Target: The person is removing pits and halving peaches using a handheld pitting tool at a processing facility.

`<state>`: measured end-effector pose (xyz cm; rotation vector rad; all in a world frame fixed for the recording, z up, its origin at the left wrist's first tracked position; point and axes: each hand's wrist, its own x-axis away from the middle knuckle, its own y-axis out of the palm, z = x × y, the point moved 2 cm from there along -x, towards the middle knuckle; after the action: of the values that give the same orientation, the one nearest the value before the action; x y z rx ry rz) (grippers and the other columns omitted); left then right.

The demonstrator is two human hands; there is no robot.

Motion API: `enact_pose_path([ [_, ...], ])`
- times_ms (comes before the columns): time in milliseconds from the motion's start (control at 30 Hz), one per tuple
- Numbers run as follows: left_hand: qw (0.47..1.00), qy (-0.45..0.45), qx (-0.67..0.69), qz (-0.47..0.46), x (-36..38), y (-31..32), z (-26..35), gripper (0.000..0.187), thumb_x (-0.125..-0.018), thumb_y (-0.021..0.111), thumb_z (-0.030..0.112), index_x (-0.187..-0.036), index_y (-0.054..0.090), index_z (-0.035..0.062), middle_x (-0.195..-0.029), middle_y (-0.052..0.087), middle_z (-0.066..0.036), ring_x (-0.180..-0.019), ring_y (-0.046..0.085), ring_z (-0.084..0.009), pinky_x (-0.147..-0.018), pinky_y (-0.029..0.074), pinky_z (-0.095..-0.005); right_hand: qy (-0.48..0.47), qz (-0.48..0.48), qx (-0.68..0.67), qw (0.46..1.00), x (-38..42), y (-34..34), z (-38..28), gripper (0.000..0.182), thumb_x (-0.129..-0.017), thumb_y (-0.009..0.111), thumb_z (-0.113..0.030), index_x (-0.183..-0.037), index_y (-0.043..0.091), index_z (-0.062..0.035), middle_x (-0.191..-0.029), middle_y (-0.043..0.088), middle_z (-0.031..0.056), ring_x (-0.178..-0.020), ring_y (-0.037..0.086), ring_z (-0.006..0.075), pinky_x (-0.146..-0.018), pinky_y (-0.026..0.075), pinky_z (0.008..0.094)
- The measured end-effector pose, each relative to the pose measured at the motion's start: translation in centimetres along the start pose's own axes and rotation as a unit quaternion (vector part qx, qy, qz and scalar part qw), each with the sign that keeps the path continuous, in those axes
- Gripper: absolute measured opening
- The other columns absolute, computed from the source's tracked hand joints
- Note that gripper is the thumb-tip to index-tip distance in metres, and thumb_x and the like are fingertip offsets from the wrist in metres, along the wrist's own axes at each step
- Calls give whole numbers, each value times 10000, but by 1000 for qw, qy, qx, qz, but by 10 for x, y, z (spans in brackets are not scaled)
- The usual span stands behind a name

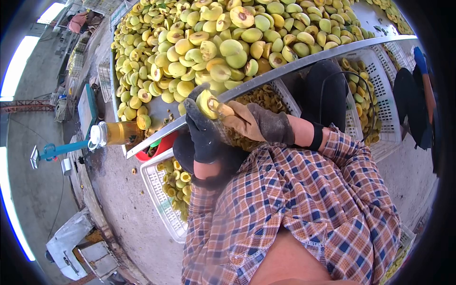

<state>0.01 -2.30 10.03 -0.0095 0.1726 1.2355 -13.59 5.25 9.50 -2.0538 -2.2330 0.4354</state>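
My left hand (202, 126), in a dark glove, is closed round a cut yellow-green stone fruit (207, 104), which looks like a peach. The cut face, with a brownish centre, is turned toward my right hand (251, 121). That hand wears a tan and brown glove, and its fingers are pinched together against the fruit's centre. Whatever they grip is mostly hidden. Beyond both hands, a large heap of halved fruit (190, 52) lies on a metal-edged table (285, 66). Below the hands, a crate holds brownish-yellow scraps (266, 100).
A white crate (156, 190) of fruit halves stands at my left, beside a red bowl (164, 146). Another white crate (387, 102) of fruit is at my right. A jar of amber liquid (118, 133) stands by the table's left corner. A co-worker's arm (426, 88) shows far right.
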Motion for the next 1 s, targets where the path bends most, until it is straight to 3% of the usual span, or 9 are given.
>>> enact_pose_path([
  [267,987,-53,-108,-103,-4,-15,2,547,-1074,290,412,-1119,619,-23,-1024,636,-97,-936,576,-169,-867,457,-306,-29,-54,223,973,0,-27,18,272,-921,623,-252,-1053,508,-44,-773,641,229,-736,639,426,-611,491,458],
  [300,988,-89,-80,-102,-4,-21,-8,543,-1075,286,412,-1137,612,-18,-1043,632,-101,-955,573,-175,-886,451,-308,-37,-61,219,973,0,-24,26,236,-950,568,-159,-1156,513,-57,-753,614,151,-652,639,303,-588,481,377],
  [433,976,-163,144,23,3,9,11,612,-1049,267,506,-1274,527,1,-1195,589,-141,-1084,567,-200,-966,440,-334,255,-106,-227,934,1,-12,6,320,-986,530,-332,-1096,561,-33,-782,665,185,-699,684,340,-597,495,433],
  [533,1000,-7,-7,-23,8,-2,-16,530,-1075,288,418,-1207,582,-3,-1135,624,-124,-1042,571,-194,-959,426,-309,-6,-42,4,999,5,1,22,341,-1024,477,-279,-1206,516,8,-743,610,64,-619,604,191,-577,488,316],
  [667,994,-91,46,-41,5,-11,-24,540,-1066,310,448,-1114,626,13,-1042,659,-109,-930,610,-196,-861,478,-313,-173,-7,48,984,8,10,55,315,-1027,467,-224,-1224,510,18,-691,579,65,-502,553,186,-475,468,309],
  [733,985,-119,122,15,6,-8,-27,527,-1063,320,449,-1072,632,24,-1011,653,-108,-890,612,-209,-838,487,-333,140,-269,-486,819,8,14,65,317,-1025,457,-227,-1211,514,23,-653,530,56,-457,505,165,-409,414,312],
  [800,966,-130,204,-87,2,-1,-13,536,-1037,335,516,-965,578,44,-947,640,-115,-842,615,-227,-775,509,-353,280,-354,-655,606,14,15,49,330,-1020,454,-250,-1188,517,26,-626,489,44,-419,459,143,-354,364,310],
  [933,785,-163,523,-289,1,17,-8,502,-1032,353,517,-847,511,77,-876,599,-91,-779,582,-227,-704,501,-363,314,-353,-603,643,21,21,43,390,-1014,458,-359,-1111,535,11,-633,461,0,-444,436,84,-343,307,259],
  [1000,951,-223,213,21,-2,10,8,458,-1042,366,467,-956,580,72,-944,630,-112,-845,616,-231,-761,515,-340,350,-280,-516,730,21,16,44,364,-992,524,-365,-1111,541,-21,-665,479,-7,-472,439,58,-377,317,226],
])
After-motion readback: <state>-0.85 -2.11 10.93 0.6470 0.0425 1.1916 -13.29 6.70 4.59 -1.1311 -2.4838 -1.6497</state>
